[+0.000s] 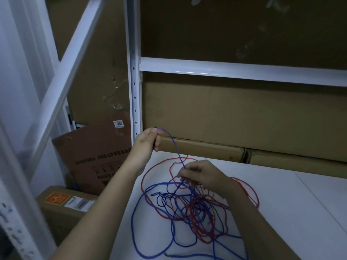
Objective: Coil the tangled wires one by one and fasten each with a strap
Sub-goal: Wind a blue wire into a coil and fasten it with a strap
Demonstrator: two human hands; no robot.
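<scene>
The left hand (147, 140), up at about 11 o'clock from the tangle, has its fingers (156, 145) curled and clamped on the end of a blue wire (173, 145). That wire arcs down to the right hand (201, 175), whose fingers pinch it just above the heap. The tangled wires (189, 205), blue, red and a darker strand, lie knotted together on the white desk (291, 212), with loose blue loops trailing toward 6 and 7 o'clock.

The likely trouble: if the left hand pulls while the blue wire is looped through the red ones, the knot could tighten, or the whole heap could be dragged toward the desk's left edge and slip off. No strap is visible, so fastening may stall.

As for containers, closed cardboard boxes (244, 117) stand behind the desk at 12 o'clock, and another box (62, 207) sits at 9 o'clock; I cannot tell what they hold.
</scene>
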